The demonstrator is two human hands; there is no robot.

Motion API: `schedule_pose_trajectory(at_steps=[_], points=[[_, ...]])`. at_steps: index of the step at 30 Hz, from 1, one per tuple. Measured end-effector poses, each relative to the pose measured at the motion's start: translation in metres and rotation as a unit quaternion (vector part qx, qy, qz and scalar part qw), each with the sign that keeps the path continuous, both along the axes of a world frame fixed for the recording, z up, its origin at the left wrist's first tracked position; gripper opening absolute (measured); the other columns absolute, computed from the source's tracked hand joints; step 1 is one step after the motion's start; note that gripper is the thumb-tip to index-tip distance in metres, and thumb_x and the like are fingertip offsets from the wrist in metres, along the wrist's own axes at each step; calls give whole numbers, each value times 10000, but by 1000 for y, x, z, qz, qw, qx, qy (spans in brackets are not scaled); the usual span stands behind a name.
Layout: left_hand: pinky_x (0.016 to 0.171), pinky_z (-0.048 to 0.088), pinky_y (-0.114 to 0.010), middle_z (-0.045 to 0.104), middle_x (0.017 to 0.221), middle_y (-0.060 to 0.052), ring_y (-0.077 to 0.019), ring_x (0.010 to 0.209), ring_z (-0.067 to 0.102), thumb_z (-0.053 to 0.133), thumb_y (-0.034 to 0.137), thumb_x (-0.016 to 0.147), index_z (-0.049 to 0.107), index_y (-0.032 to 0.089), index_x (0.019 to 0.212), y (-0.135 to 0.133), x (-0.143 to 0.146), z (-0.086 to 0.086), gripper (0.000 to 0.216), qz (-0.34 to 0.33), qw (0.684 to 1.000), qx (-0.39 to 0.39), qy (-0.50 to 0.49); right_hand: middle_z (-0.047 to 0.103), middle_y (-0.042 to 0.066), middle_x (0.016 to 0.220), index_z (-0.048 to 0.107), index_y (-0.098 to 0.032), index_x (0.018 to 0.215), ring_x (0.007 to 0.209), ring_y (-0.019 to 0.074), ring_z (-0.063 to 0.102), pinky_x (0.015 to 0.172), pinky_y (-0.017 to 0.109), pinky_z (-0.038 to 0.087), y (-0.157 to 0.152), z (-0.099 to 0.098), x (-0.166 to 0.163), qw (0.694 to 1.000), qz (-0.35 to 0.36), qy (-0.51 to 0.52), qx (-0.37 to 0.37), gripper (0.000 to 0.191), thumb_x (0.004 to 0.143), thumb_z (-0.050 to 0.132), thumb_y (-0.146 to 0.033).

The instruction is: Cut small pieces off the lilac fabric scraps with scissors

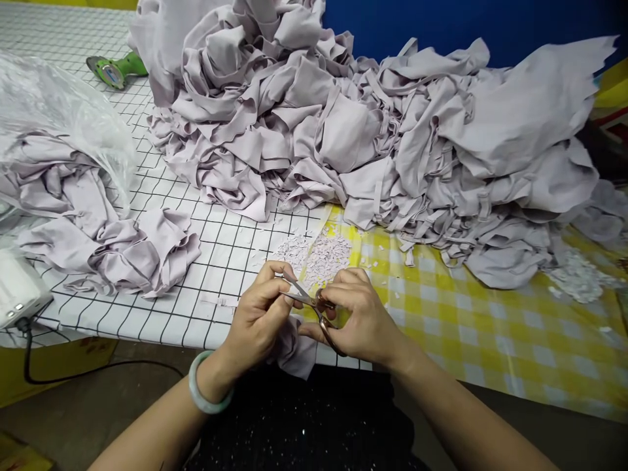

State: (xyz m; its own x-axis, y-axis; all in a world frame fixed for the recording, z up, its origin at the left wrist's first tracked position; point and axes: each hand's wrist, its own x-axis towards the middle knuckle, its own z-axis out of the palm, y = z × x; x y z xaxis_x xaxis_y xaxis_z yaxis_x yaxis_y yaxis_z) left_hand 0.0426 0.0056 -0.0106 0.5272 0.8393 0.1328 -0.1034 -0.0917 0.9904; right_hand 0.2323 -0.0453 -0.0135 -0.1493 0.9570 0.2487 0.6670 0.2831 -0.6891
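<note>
My right hand holds a pair of scissors by bronze-coloured handles, with the blades parted and pointing left. Pinched in my left hand is a piece of pale lilac fabric, which hangs down over the table's front edge. The scissor blades reach up to the left fingertips; what lies between them is too small to make out. Just beyond both hands is a heap of tiny fabric snippets.
A large pile of lilac fabric pieces spans the back. More fabric spills from a clear plastic bag at left. A green-handled tool, a white device with a black cable, and white scraps lie around.
</note>
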Motion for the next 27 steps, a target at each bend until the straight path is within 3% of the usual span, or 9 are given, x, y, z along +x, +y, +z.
schedule_pose_trajectory(at_steps=[16, 27], points=[[907, 440, -372, 531, 999, -69, -218, 1044, 491, 498, 165, 994, 654, 207, 880, 1, 2, 1, 197, 1, 994, 94, 49, 552, -35, 522, 508, -212, 598, 600, 148, 439, 705, 365, 294, -3, -1, 7, 1000, -7, -28, -5, 469, 743, 813, -537], [886, 451, -365, 537, 1000, -70, -215, 1039, 499, 491, 155, 994, 652, 205, 881, 2, 4, -2, 203, -9, 995, 88, 43, 527, -44, 514, 492, -206, 578, 586, 136, 443, 713, 356, 301, -2, -1, 8, 1000, -9, -16, -2, 489, 767, 792, -543]])
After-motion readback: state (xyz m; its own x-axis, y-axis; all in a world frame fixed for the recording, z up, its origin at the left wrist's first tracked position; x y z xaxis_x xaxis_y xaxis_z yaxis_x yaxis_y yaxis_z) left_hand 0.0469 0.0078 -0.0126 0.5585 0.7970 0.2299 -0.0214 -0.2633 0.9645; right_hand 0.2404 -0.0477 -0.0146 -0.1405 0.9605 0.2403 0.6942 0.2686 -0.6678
